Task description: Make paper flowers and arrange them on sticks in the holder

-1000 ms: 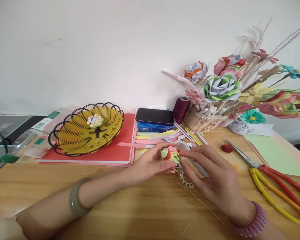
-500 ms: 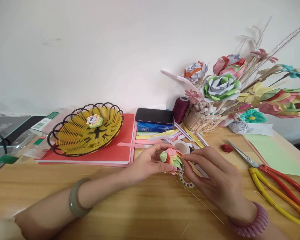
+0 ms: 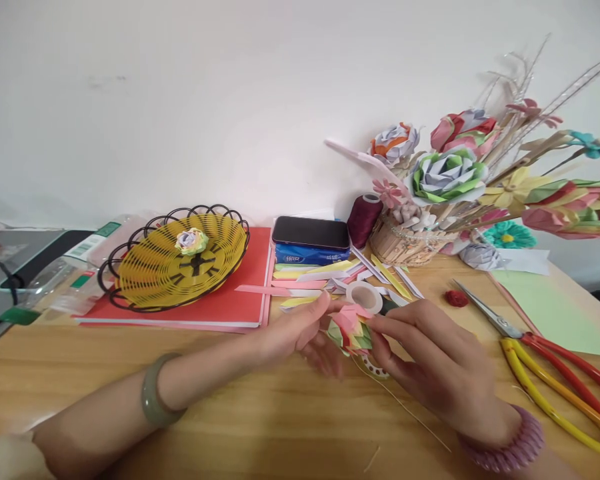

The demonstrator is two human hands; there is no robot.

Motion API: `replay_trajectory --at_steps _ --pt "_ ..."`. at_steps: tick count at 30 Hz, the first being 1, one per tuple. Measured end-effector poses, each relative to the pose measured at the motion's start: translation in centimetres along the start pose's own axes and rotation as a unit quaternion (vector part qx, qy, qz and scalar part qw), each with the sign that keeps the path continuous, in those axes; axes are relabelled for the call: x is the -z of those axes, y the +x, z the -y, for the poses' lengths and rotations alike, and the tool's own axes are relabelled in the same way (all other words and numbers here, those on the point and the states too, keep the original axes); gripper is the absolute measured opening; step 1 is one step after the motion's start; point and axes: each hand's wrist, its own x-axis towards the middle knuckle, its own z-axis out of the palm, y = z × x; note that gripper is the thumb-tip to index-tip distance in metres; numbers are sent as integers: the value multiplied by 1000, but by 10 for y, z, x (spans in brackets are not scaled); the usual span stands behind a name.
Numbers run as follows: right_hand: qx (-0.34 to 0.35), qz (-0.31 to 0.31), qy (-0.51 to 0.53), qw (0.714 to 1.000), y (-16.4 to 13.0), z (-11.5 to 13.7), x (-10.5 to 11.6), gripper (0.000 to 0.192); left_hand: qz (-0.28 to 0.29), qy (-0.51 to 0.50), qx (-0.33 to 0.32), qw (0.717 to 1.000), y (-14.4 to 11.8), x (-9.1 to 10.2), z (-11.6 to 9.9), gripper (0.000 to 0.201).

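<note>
Wooden bench (image 3: 260, 427) runs across the whole view, pale and bare near the front edge. At far left a clear plastic bottle (image 3: 75, 270) lies on its side beside a dark cable. Next comes a red folder (image 3: 230, 303) lying flat, and on it a yellow wire basket (image 3: 135, 273) with a small paper rose (image 3: 191, 241) in its middle. Right of the folder sits a blue tissue pack (image 3: 307, 254) with a dark phone (image 3: 311, 232) on top, and loose coloured paper strips (image 3: 305, 273) spread in front of it.

At the centre, the left hand (image 3: 293, 333), a green bangle on its wrist, reaches in from the left; its fingers (image 3: 325, 303) are loosely curled and partly blurred, the thumb touching the left side of a folded paper flower (image 3: 350, 328) of pink, green and red. The right hand (image 3: 435, 363), a pink coil band on its wrist, pinches the flower's right side between thumb and forefinger. The flower is held just above the bench, over a white ring-shaped piece and a thin wire. A roll of tape (image 3: 364, 295) lies just behind it.

Further right stand a maroon thread spool (image 3: 364, 219) and a woven pot of paper flowers (image 3: 450, 177). Scissors (image 3: 545, 353) with red and yellow handles lie at far right, near a green sheet (image 3: 555, 310).
</note>
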Motion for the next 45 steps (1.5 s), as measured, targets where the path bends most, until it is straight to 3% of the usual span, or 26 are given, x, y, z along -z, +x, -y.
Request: replay_trajectory --at_steps 2,5,10,13,17,27,32,36,40,42,45 --pt "14 13 11 1000 -1 0 1 22 -28 23 3 999 -1 -1 -1 60" --pt "-19 16 50 998 0 2 4 20 -52 -3 -18 999 -2 -5 -4 55" --pt "-173 -1 151 973 8 8 10 10 -68 -64 -93 991 0 -9 -4 48" --pt "-260 37 198 944 10 10 11 11 -65 -42 -145 986 2 -7 0 43" --pt "-326 97 227 913 14 10 9 18 -63 38 -226 971 3 -5 3 42" --pt "-394 99 296 864 15 8 10 16 -68 180 -254 948 -3 -8 5 51" --pt "-391 120 303 861 18 6 10 15 -70 238 -273 930 -4 -7 5 51" --pt "-361 119 253 890 17 10 8 16 -86 340 -308 885 -5 -8 4 50" --pt "-287 47 150 945 13 18 5 11 -125 458 -382 793 -5 -10 5 47" --pt "-272 31 164 948 12 20 5 10 -143 478 -411 763 -4 -10 6 47" --pt "-301 62 258 916 13 19 9 12 -154 489 -431 742 -3 -10 6 49"
